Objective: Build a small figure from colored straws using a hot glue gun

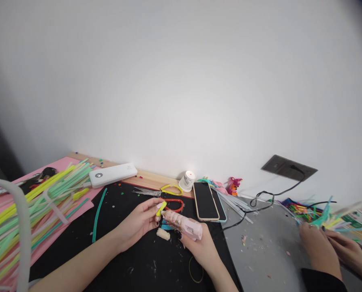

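My left hand (140, 221) pinches a small yellow fuzzy piece (160, 209), which looks like bent chenille stem. Wrapped in my right hand (200, 245) is a pale pink glue gun (187, 225), its tip at the yellow piece; I cannot tell whether they touch. Just below lies a cream fuzzy piece (163, 234) on the black mat (132, 263). Some blue pieces (165, 226) show partly between my hands. Right behind are red-handled scissors (181, 205), and past them yellow-handled scissors (172, 189).
Chenille stems (56, 190) cover pink paper at left beside a white power bank (113, 175). A paper cup (187, 181), phone (205, 201), clear sticks (237, 206) and black cable (264, 195) lie by the wall. At right, another person's hands (320, 247) hold colourful stems.
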Available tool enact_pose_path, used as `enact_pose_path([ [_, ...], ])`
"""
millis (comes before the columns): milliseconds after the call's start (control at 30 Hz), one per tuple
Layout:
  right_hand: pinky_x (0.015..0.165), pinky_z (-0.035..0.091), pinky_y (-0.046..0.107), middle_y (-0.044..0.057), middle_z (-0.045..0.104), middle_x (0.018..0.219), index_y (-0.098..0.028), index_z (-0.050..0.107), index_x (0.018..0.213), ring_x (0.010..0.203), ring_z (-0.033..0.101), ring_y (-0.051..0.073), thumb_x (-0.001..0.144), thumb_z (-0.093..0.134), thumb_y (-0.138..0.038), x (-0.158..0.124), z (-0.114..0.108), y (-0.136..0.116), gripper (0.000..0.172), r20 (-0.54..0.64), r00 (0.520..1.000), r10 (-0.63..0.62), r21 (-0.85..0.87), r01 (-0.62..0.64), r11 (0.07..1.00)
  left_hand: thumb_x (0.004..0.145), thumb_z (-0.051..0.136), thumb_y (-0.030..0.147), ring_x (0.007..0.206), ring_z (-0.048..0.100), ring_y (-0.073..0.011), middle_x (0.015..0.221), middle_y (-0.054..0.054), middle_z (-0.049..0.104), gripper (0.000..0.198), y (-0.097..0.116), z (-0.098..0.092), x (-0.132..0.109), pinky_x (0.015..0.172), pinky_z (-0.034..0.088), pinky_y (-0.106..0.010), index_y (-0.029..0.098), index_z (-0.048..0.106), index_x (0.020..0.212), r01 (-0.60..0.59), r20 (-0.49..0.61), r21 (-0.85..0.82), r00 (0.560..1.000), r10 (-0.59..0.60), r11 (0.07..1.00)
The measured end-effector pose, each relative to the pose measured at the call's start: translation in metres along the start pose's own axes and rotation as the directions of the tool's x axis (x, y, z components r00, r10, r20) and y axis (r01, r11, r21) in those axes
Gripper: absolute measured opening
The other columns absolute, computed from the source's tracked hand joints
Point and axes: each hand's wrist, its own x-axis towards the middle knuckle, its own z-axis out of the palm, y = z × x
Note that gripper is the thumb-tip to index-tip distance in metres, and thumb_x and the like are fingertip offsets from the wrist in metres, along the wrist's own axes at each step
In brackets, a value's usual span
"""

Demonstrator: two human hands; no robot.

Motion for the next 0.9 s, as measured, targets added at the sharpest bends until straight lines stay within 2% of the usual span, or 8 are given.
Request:
enact_pose_path([
  [133, 0.075, 0.055, 0.031, 0.009, 0.075, 0.099, -0.015, 0.071, 0.109, 0.084, 0.069, 0.024, 0.077, 0.065, -0.02, 0.002, 0.0, -0.008, 0.033, 0.04, 0.999, 0.021, 0.071, -0.023, 0.997, 0.078, 0.074, 0.028, 0.067, 0.048, -0.008, 0.084, 0.0, 0.058, 0.022, 0.001, 0.0, 0.0, 0.068, 0.044, -0.022, 0.02, 0.069, 0.097, -0.003, 0.0, -0.002, 1.0, 0.003, 1.0],
  [233, 0.09, 0.051, 0.036, 0.01, 0.071, 0.114, -0.018, 0.069, 0.116, 0.102, 0.066, 0.027, 0.08, 0.061, -0.018, 0.004, -0.001, -0.013, 0.037, 0.04, 0.999, -0.013, 0.139, 0.008, 0.99, 0.077, 0.075, 0.028, 0.064, 0.046, -0.007, 0.079, 0.001, 0.056, 0.022, 0.003, 0.003, -0.001, 0.066, 0.044, -0.021, 0.019, 0.069, 0.095, -0.002, 0.003, -0.006, 1.0, 0.002, 1.0],
  [300, 0.094, 0.049, 0.037, 0.008, 0.07, 0.117, -0.019, 0.068, 0.117, 0.106, 0.065, 0.026, 0.08, 0.059, -0.016, 0.005, -0.001, -0.013, 0.038, 0.032, 0.999, -0.026, 0.153, 0.021, 0.988, 0.077, 0.075, 0.028, 0.063, 0.046, -0.0069, 0.076, 0.002, 0.055, 0.021, 0.003, 0.004, -0.002, 0.065, 0.044, -0.021, 0.018, 0.069, 0.094, -0.001, 0.004, -0.009, 1.0, 0.001, 1.0],
  [367, 0.089, 0.052, 0.036, 0.008, 0.072, 0.113, -0.018, 0.07, 0.115, 0.099, 0.067, 0.026, 0.079, 0.059, -0.016, 0.005, -0.001, -0.011, 0.037, 0.023, 1.0, -0.01, 0.135, 0.007, 0.991, 0.077, 0.075, 0.027, 0.063, 0.045, -0.007, 0.075, 0.002, 0.055, 0.021, 0.003, 0.005, -0.002, 0.065, 0.043, -0.021, 0.018, 0.069, 0.094, 0.001, 0.003, -0.012, 1.0, -0.001, 1.0],
  [467, 0.073, 0.055, 0.031, 0.007, 0.075, 0.099, -0.015, 0.072, 0.108, 0.081, 0.069, 0.023, 0.077, 0.061, -0.017, 0.003, 0.0, -0.008, 0.033, 0.014, 0.999, 0.033, 0.091, -0.034, 0.995, 0.077, 0.075, 0.027, 0.063, 0.046, -0.0073, 0.077, 0.002, 0.056, 0.022, 0.003, 0.004, -0.001, 0.065, 0.043, -0.021, 0.018, 0.069, 0.095, 0.0, -0.002, -0.018, 1.0, 0.0, 1.0],
  [667, 0.053, 0.048, 0.023, 0.004, 0.071, 0.073, -0.013, 0.073, 0.092, 0.06, 0.059, 0.016, 0.075, 0.067, -0.024, -0.001, 0.001, -0.002, 0.022, 0.015, 0.998, 0.059, 0.025, -0.059, 0.998, 0.075, 0.076, 0.028, 0.064, 0.047, -0.0083, 0.08, 0.0, 0.059, 0.025, 0.003, 0.003, -0.001, 0.065, 0.043, -0.022, 0.019, 0.068, 0.097, 0.007, -0.025, -0.011, 1.0, -0.007, 1.0],
  [767, 0.049, 0.044, 0.022, 0.001, 0.066, 0.065, -0.014, 0.073, 0.089, 0.053, 0.053, 0.013, 0.074, 0.068, -0.025, -0.001, 0.001, 0.001, 0.019, 0.025, 0.997, 0.073, 0.018, -0.074, 0.997, 0.075, 0.076, 0.027, 0.064, 0.048, -0.0082, 0.08, 0.0, 0.06, 0.024, 0.004, 0.004, -0.002, 0.065, 0.042, -0.022, 0.019, 0.069, 0.096, 0.008, -0.025, -0.006, 1.0, -0.008, 1.0],
  [900, 0.05, 0.041, 0.022, 0.001, 0.066, 0.066, -0.013, 0.073, 0.091, 0.053, 0.05, 0.013, 0.073, 0.069, -0.023, -0.001, 0.001, 0.001, 0.021, 0.021, 0.996, 0.084, 0.023, -0.085, 0.996, 0.074, 0.077, 0.028, 0.064, 0.048, -0.0079, 0.081, 0.0, 0.06, 0.025, 0.004, 0.005, -0.002, 0.065, 0.042, -0.022, 0.019, 0.069, 0.096, 0.011, -0.021, -0.009, 1.0, -0.012, 1.0],
])
